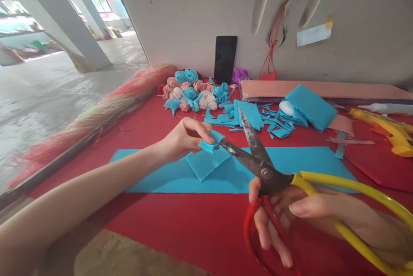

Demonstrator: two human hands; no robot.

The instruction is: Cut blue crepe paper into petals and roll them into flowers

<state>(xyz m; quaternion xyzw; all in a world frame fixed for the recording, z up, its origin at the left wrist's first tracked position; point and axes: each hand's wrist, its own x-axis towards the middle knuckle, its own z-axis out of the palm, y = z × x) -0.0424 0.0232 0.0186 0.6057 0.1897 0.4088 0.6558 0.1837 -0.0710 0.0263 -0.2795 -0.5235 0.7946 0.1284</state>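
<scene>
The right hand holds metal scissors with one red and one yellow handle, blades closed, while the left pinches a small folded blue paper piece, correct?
Not quite: the metal blades are spread open, as the head view shows. The right hand does hold the red-and-yellow-handled metal scissors, while the left hand pinches the small folded blue paper piece.

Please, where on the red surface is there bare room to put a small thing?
The widest bare patch of red surface lies in front of the blue sheet, between the left arm and the scissors. A smaller one is between the flowers, the fringe and the blue sheet. Behind, it is crowded: flowers, blue scraps, yellow object.
</scene>
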